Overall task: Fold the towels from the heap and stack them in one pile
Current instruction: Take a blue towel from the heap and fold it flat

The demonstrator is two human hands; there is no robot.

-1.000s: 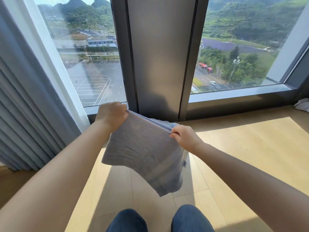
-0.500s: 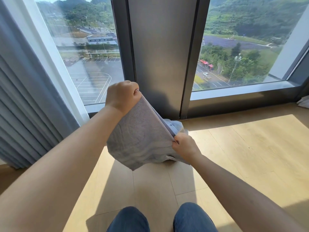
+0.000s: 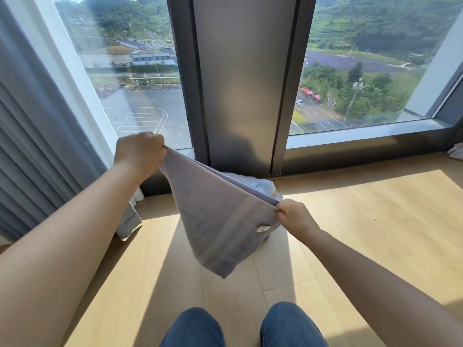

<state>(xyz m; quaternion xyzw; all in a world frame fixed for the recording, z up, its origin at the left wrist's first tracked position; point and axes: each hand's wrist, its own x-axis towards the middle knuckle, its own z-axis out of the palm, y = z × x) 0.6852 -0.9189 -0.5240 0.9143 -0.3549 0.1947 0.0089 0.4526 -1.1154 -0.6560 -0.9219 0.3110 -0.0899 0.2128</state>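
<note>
Fingers of the left hand are curled tight round one top corner of the towel; those of the right hand pinch the other corner, held lower; the towel, doubled, hangs between the two grips above the floor, its top edge slanting down from left grip to right and a loose point drooping below; the heap lies just beyond the right fingertips, against the window frame; to fold well, I judge the hands should level out, draw the edge taut so both layers match, then bring corner to corner before laying it flat; an uneven hold risks a skewed fold; no pile shows in view
</note>
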